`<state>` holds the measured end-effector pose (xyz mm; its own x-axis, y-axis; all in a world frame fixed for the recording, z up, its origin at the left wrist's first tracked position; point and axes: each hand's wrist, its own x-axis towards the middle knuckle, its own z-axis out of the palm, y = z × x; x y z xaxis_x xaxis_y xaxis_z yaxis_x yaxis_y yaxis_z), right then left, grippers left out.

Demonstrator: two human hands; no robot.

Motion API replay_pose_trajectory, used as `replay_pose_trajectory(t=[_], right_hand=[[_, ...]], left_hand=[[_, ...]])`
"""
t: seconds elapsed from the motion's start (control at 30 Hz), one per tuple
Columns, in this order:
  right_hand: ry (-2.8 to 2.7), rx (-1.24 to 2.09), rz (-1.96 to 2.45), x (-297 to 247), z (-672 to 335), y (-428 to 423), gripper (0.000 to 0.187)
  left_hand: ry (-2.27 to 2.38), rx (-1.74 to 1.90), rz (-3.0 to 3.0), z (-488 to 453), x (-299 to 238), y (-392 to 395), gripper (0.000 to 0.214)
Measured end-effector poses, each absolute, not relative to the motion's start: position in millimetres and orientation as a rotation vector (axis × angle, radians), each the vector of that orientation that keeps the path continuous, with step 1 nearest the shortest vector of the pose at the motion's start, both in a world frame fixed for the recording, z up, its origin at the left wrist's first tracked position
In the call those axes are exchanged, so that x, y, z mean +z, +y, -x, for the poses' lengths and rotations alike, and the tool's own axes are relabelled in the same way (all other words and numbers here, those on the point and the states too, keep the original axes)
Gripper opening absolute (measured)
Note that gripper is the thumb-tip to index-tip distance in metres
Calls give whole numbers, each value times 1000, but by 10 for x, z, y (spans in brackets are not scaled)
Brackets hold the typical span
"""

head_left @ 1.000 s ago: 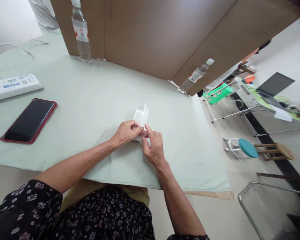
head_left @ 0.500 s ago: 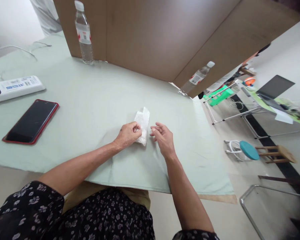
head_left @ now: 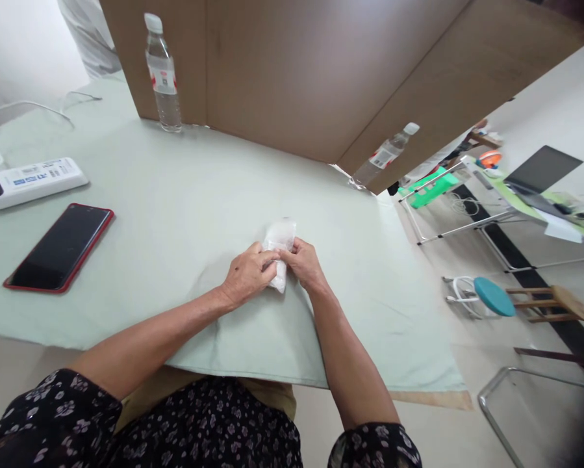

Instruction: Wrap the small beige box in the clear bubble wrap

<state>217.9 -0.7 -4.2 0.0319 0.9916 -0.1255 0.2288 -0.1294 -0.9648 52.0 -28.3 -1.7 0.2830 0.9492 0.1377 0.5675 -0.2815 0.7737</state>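
Observation:
A small white crinkled plastic bag (head_left: 280,235) lies on the pale green tablecloth (head_left: 175,195) near the table's front. My left hand (head_left: 247,275) pinches the bag's near left side with curled fingers. My right hand (head_left: 305,265) grips its right side, fingers closed on it. Both hands meet over the bag's lower end, which they partly hide.
A red-cased phone (head_left: 60,247) and a white power strip (head_left: 31,182) lie at the left. Two water bottles (head_left: 162,75) (head_left: 384,156) stand against a brown board (head_left: 321,71) at the back. To the right are a teal stool (head_left: 494,297), folding tables and a laptop (head_left: 540,170).
My right hand, which had let go and hovered open half a second ago, has come back and closed on the bag. The bag's top has folded down shorter.

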Motion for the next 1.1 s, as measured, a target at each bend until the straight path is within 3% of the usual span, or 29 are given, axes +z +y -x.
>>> replay_pose_trajectory(t=[0.17, 0.33, 0.57, 0.73, 0.8, 0.9, 1.0, 1.1], right_hand=[[-1354, 1091, 1393, -56, -2149, -23, 24], [-1231, 1199, 1305, -6, -2095, -83, 28], [-1557, 990, 1279, 71, -2154, -357, 29], [-1809, 814, 1178, 65, -2272, -530, 32], [-1932, 748, 1148, 47, -2314, -602, 37], [-2091, 611, 1136, -12, -2316, -689, 59], [-2038, 500, 1188, -72, -2250, -697, 51], [-1883, 623, 1238, -74, -2195, -620, 40]], left_hand=[[1341, 785, -1921, -514, 0, -251, 19], [1372, 845, -1862, -507, -14, -260, 15], [1317, 1058, -1872, -497, -109, -188, 48], [1093, 1024, -1846, -451, -102, -163, 15], [1062, 1022, -1800, -425, -80, -186, 15], [1027, 970, -1723, -406, -58, -216, 18], [1013, 930, -1633, -414, -58, -206, 20], [1031, 941, -1539, -401, -39, -163, 21]])
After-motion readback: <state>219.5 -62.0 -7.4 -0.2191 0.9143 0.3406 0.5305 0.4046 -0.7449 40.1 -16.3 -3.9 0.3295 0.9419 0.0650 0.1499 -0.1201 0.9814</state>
